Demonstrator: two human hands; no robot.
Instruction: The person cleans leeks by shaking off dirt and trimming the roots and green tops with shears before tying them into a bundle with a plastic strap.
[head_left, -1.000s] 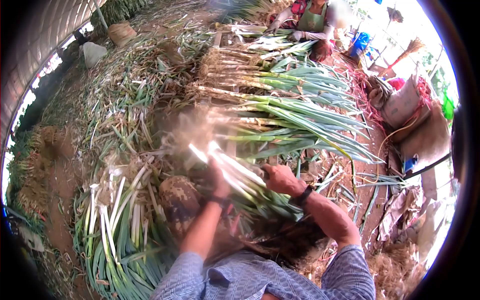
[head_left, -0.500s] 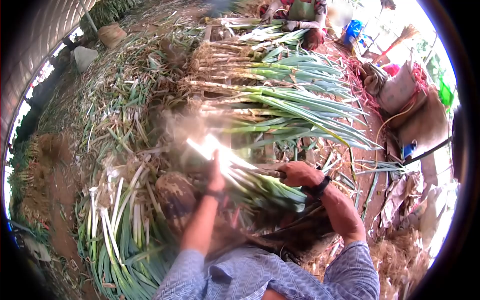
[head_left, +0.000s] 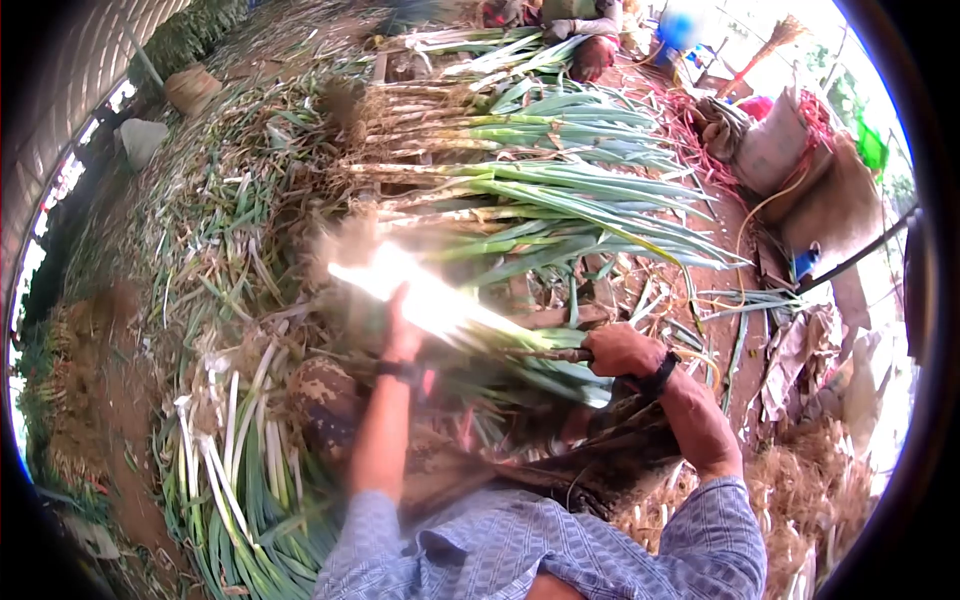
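My left hand point(head_left: 403, 325) is closed around a bunch of long green onions point(head_left: 465, 322), whose white ends are glaringly bright and blurred. Their green leaves point right and down, across my lap. To the right, my right hand point(head_left: 628, 352) is wrapped round the end of a thin, dark, stick-like tool point(head_left: 560, 354). Its far end lies against the onion leaves, and its exact kind cannot be made out. Just beyond my hands, rows of untrimmed green onions point(head_left: 560, 190) lie with brown roots to the left and leaves to the right.
Cleaned green onions point(head_left: 235, 460) are piled at my lower left. Peeled leaves and scraps point(head_left: 230, 200) cover the ground on the left. At the top, another person's hand point(head_left: 575, 28) is over more onions. Sacks point(head_left: 770, 150) stand on the right, and cut roots point(head_left: 800, 480) heap at lower right.
My left hand has moved left and slightly up with the onions. My right hand has shifted a little right, and more of the dark tool shows between the hands. The view has shifted slightly.
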